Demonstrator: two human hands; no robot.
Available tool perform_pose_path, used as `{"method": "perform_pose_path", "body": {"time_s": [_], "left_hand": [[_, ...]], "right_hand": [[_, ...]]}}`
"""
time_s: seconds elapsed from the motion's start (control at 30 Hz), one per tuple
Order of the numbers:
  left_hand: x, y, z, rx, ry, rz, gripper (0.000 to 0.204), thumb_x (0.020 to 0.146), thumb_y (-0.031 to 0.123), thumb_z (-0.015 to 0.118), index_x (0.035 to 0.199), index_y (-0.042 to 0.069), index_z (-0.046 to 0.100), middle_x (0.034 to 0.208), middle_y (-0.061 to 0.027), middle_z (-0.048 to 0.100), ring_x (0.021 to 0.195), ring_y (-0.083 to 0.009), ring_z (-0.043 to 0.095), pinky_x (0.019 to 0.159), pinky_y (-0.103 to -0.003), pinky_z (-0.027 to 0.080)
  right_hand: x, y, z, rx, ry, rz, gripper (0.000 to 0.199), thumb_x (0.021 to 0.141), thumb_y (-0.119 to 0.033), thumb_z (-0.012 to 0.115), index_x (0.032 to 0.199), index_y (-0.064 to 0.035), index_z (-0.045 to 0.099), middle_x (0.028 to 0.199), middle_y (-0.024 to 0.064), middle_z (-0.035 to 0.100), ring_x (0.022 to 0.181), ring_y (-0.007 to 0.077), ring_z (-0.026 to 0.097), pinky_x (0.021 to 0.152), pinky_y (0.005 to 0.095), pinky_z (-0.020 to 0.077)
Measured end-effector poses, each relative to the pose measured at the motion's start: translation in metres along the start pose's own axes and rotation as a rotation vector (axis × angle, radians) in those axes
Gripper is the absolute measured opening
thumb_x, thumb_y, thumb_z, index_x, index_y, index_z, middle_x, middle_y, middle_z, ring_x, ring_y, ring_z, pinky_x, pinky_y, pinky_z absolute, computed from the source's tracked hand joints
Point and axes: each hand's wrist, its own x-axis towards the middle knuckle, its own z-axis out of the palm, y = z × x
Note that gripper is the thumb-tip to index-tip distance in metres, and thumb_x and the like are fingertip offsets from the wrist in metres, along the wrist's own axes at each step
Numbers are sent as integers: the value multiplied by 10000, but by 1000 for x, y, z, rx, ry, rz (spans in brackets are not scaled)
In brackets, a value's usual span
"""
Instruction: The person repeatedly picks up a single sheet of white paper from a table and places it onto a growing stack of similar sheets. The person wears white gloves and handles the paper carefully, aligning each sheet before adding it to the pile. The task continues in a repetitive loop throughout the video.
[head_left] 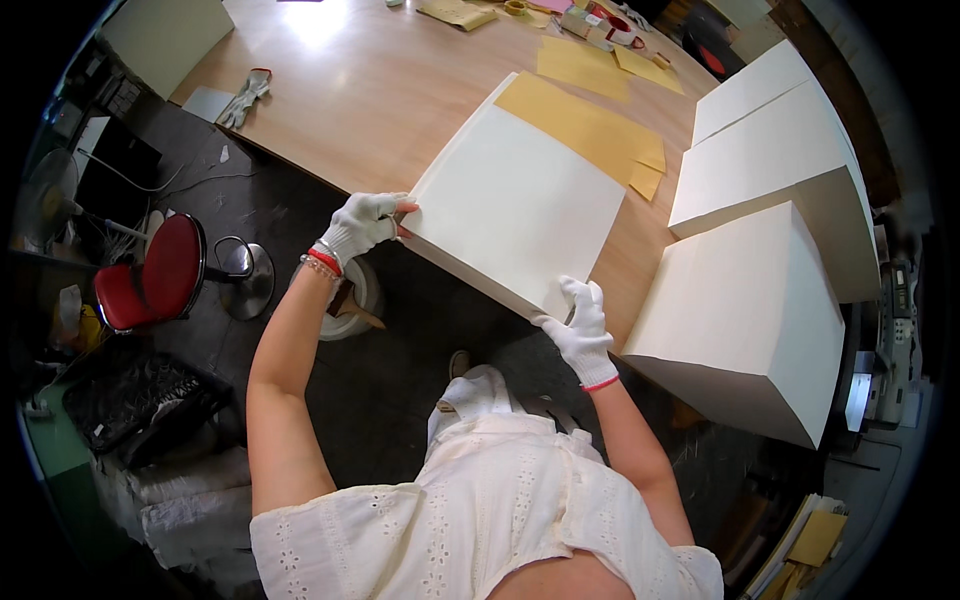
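Observation:
A thin stack of white square sheets (515,205) lies at the near edge of the wooden table (380,100). My left hand (360,225), in a white knit glove with a red cuff, grips the stack's left corner. My right hand (580,330), gloved the same way, holds the stack's near corner over the table edge. Yellow-brown paper sheets (590,130) lie under and behind the stack.
Tall white paper stacks (745,310) (775,170) stand to the right. A spare pair of gloves (245,98) lies at the table's left edge, tape rolls (610,25) at the back. A red stool (150,275) and a fan (45,200) stand on the dark floor to the left.

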Motion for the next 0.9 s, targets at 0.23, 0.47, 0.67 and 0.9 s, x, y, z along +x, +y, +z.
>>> {"method": "perform_pose_path", "body": {"time_s": [0.23,0.47,0.67,0.9], "left_hand": [[1,5,-5,-177,-77,-52,473,762,-201,527,1168,5,653,1182,-132,645,940,-211,657,816,-294,591],[-7,5,4,200,63,200,467,738,-173,601,1143,47,676,1224,-154,635,996,-228,667,801,-294,596],[-8,5,-3,208,-35,73,497,717,-27,749,1192,80,652,1289,-186,586,1099,-307,622,917,-331,522],[29,76,-2,274,-160,-302,633,929,411,589,1462,133,390,1370,-194,522,1330,-314,437,1062,-312,339]], "right_hand": [[-1,1,0,-15,-20,-10,705,656,-168,865,1248,-69,495,1148,181,454,970,316,598,854,395,509],[1,3,-1,-18,-27,-42,710,657,-185,864,1251,-71,492,1157,198,455,940,338,601,810,414,510],[-4,8,3,-65,-26,-19,726,665,-237,863,1263,-92,478,1171,212,448,935,374,587,800,438,505],[-5,-3,-15,-3,-22,100,754,845,-483,682,1403,-67,392,1343,247,471,1240,391,484,1019,450,407]]}}
